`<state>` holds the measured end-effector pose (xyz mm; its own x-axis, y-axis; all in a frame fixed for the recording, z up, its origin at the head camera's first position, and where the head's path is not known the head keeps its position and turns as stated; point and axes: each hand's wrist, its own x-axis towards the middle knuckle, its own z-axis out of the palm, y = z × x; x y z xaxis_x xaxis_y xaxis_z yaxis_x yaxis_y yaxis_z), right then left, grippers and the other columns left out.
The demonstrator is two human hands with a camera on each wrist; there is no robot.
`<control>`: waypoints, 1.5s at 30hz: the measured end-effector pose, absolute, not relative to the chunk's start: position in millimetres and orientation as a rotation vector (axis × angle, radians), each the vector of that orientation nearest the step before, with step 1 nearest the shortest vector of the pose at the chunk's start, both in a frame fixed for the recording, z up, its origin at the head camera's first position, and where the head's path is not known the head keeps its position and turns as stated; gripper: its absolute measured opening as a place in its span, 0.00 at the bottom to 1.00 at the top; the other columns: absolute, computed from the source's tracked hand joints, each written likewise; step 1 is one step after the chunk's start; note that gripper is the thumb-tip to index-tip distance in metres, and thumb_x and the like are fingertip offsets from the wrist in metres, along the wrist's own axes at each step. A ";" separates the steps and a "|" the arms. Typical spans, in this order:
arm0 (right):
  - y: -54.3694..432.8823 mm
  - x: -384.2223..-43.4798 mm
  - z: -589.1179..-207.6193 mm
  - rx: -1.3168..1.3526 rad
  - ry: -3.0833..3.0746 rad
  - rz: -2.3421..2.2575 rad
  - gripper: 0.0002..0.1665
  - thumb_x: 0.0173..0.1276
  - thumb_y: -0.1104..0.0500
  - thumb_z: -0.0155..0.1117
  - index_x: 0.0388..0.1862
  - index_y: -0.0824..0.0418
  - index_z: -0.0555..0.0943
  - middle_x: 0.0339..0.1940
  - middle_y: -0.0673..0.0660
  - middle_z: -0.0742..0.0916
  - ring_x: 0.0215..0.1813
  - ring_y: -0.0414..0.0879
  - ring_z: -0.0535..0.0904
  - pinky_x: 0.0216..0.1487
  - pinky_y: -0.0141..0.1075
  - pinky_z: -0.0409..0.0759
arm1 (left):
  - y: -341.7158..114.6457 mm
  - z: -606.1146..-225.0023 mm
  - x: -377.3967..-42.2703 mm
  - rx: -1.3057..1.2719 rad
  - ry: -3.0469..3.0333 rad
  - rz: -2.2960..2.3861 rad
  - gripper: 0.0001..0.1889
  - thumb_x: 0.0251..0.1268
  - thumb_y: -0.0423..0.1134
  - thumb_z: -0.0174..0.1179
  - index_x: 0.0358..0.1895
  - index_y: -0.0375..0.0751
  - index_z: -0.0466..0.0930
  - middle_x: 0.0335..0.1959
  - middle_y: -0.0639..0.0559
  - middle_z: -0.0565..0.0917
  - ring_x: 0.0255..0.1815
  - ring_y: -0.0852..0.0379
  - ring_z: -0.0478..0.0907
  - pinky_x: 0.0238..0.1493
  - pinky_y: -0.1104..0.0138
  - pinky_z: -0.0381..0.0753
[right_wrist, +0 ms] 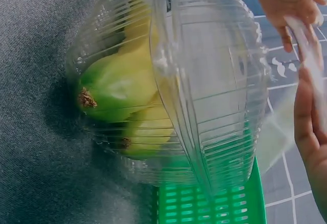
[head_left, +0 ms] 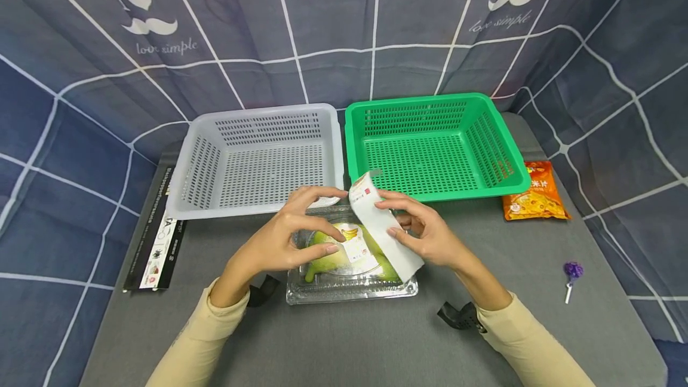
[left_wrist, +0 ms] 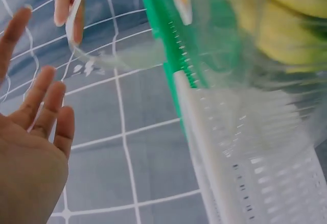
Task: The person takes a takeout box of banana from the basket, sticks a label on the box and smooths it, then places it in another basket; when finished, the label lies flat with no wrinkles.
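A clear plastic clamshell box [head_left: 352, 294] holds yellow-green bananas [right_wrist: 115, 89]. On its lid is a label [head_left: 356, 249] with a banana picture. My right hand [head_left: 421, 232] pinches a white paper strip [head_left: 384, 226] between thumb and fingers, slanting over the box's right part. The strip's upper end bends over, with a see-through piece there. My left hand [head_left: 292, 235] hovers above the lid's left side, fingers spread and loosely bent. Its index fingertip is close to the strip's upper end; whether they touch, I cannot tell. The left wrist view shows this hand [left_wrist: 36, 147] holding nothing.
Behind the box stand a white-grey basket [head_left: 180, 211] and a green basket [head_left: 441, 196], side by side. A long black box [head_left: 156, 237] lies at left. An orange snack packet [head_left: 537, 193] and a purple lollipop [head_left: 573, 270] lie at right.
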<state>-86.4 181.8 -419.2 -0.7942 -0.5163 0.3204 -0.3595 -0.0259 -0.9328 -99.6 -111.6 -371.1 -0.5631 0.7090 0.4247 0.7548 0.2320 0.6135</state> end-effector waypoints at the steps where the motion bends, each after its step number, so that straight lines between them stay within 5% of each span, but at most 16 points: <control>1: 181.8 -86.7 -418.5 -1.010 2.063 -1.919 0.25 0.66 0.79 0.56 0.62 0.72 0.72 0.73 0.66 0.68 0.65 0.45 0.76 0.52 0.34 0.81 | -112.6 -369.1 -100.3 -1.454 -2.402 -1.281 0.06 0.58 0.41 0.68 0.37 0.57 0.88 0.69 0.46 0.70 0.72 0.47 0.60 0.70 0.46 0.53; 4: 182.8 -87.0 -416.3 -1.145 1.949 -1.858 0.25 0.67 0.79 0.53 0.62 0.68 0.73 0.73 0.63 0.69 0.73 0.49 0.66 0.60 0.32 0.75 | -114.9 -366.6 -101.4 -1.480 -2.400 -1.302 0.05 0.57 0.39 0.68 0.33 0.57 0.89 0.71 0.46 0.68 0.75 0.45 0.56 0.71 0.44 0.48; 11: 184.8 -84.1 -411.4 -1.304 1.809 -1.746 0.26 0.66 0.80 0.49 0.59 0.61 0.76 0.66 0.60 0.75 0.70 0.48 0.68 0.56 0.31 0.75 | -115.1 -374.9 -102.9 -1.509 -2.438 -1.385 0.07 0.57 0.38 0.67 0.28 0.58 0.89 0.71 0.47 0.70 0.77 0.45 0.52 0.72 0.41 0.43; 18: 183.8 -78.5 -406.0 -1.355 1.804 -1.662 0.21 0.65 0.79 0.49 0.49 0.59 0.78 0.61 0.62 0.77 0.65 0.50 0.71 0.55 0.36 0.77 | -108.0 -383.9 -104.7 -1.565 -2.538 -1.358 0.07 0.65 0.41 0.62 0.37 0.54 0.90 0.62 0.54 0.79 0.76 0.47 0.58 0.69 0.39 0.42; 24: 187.3 -80.4 -408.0 -1.317 1.868 -1.753 0.21 0.64 0.80 0.52 0.49 0.62 0.78 0.63 0.63 0.76 0.67 0.50 0.71 0.58 0.35 0.77 | -115.0 -387.4 -103.5 -1.522 -2.497 -1.442 0.09 0.64 0.36 0.60 0.42 0.48 0.89 0.45 0.56 0.86 0.59 0.53 0.75 0.67 0.42 0.49; 29: 189.7 -82.9 -410.4 -1.307 1.867 -1.782 0.23 0.64 0.81 0.52 0.52 0.63 0.78 0.65 0.65 0.75 0.69 0.51 0.69 0.52 0.35 0.79 | -119.1 -385.2 -101.8 -1.498 -2.495 -1.461 0.10 0.62 0.34 0.62 0.43 0.48 0.89 0.46 0.55 0.85 0.56 0.54 0.73 0.65 0.46 0.56; 34: 190.5 -82.5 -410.6 -1.272 1.844 -1.795 0.23 0.65 0.80 0.52 0.54 0.62 0.78 0.66 0.67 0.74 0.70 0.52 0.69 0.57 0.35 0.78 | -121.2 -382.6 -98.4 -1.513 -2.497 -1.437 0.11 0.60 0.33 0.64 0.44 0.48 0.89 0.46 0.56 0.85 0.53 0.57 0.75 0.63 0.53 0.63; 40: 196.7 -77.5 -410.4 -1.278 1.871 -1.732 0.24 0.64 0.79 0.55 0.54 0.59 0.79 0.65 0.63 0.77 0.67 0.52 0.71 0.59 0.33 0.76 | -126.8 -363.6 -76.2 -1.688 -2.415 -1.542 0.15 0.61 0.33 0.64 0.52 0.43 0.85 0.49 0.53 0.81 0.49 0.60 0.77 0.49 0.66 0.78; 45: 202.7 -69.2 -415.1 -1.293 1.838 -1.733 0.24 0.64 0.80 0.54 0.53 0.60 0.79 0.60 0.63 0.79 0.62 0.53 0.75 0.58 0.34 0.77 | -135.7 -366.9 -61.5 -1.693 -2.462 -1.539 0.17 0.62 0.34 0.65 0.55 0.45 0.84 0.52 0.54 0.80 0.52 0.60 0.76 0.51 0.68 0.77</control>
